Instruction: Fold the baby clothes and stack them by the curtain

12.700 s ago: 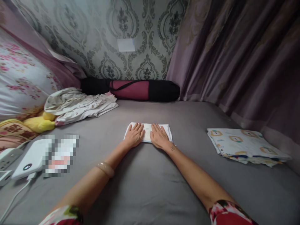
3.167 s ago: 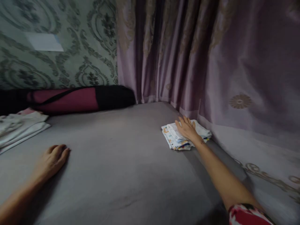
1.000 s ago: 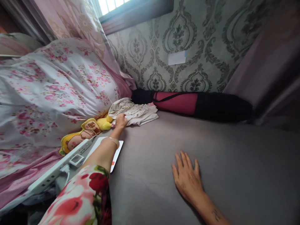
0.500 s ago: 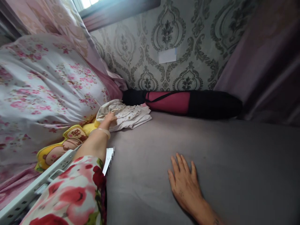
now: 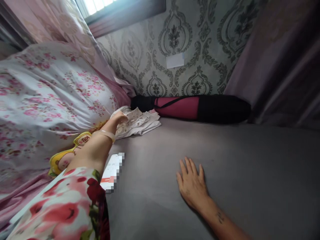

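Note:
My left hand reaches far forward, its fingers curled and closed on a white cloth with small prints. That cloth lies crumpled in a loose pile, with one fold standing up beside the fingers. Most fingertips are hidden by the hand and the fabric. Flat on the grey bed sheet rests my right hand, fingers spread and holding nothing. A phone with a lit, partly blurred screen lies beside my left forearm.
A long black and dark-red bag lies along the patterned wall. To the left are a flower-printed cover, a yellow cartoon cushion and a white basket rim, partly behind my arm. Curtains hang on both sides.
My left hand has curled into the cloth, and a fold of it has risen. More of the phone shows from behind my arm. My right hand stays flat while the view shifts slightly.

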A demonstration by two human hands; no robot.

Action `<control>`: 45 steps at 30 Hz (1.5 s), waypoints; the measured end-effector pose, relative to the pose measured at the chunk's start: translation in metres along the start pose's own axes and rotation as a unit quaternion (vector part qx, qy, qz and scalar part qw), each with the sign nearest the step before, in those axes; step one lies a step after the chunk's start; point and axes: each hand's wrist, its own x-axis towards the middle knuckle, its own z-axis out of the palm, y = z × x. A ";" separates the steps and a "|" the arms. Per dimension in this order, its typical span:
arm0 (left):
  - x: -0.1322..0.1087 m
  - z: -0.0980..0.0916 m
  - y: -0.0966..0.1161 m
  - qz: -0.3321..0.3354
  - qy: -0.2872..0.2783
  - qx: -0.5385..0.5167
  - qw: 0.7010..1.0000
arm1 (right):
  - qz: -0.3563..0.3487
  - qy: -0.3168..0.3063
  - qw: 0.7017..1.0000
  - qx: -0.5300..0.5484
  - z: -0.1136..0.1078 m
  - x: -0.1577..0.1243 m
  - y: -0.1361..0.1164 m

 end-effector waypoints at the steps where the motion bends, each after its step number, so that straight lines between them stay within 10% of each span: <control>1: -0.007 -0.002 0.009 -0.013 -0.016 0.007 1.000 | 0.000 -0.004 1.000 -0.002 -0.001 0.000 0.000; 9: -0.083 0.005 0.070 0.047 -0.082 -0.232 0.968 | -0.006 -0.013 1.000 -0.010 -0.007 -0.001 -0.001; 19: -0.166 0.107 0.137 0.005 -0.055 -0.535 0.843 | 0.008 0.053 0.988 0.142 -0.005 0.004 0.012; 29: -0.243 0.151 0.183 -0.037 -0.093 -0.733 0.673 | 0.127 0.165 0.871 0.445 -0.013 0.021 0.033; 40: -0.272 0.152 0.178 -0.040 -0.140 -0.764 0.628 | 0.115 0.043 0.798 0.590 -0.012 0.020 0.023; 45: -0.269 0.150 0.175 0.009 -0.122 -0.740 0.662 | 0.167 0.047 0.716 0.676 -0.011 0.027 0.034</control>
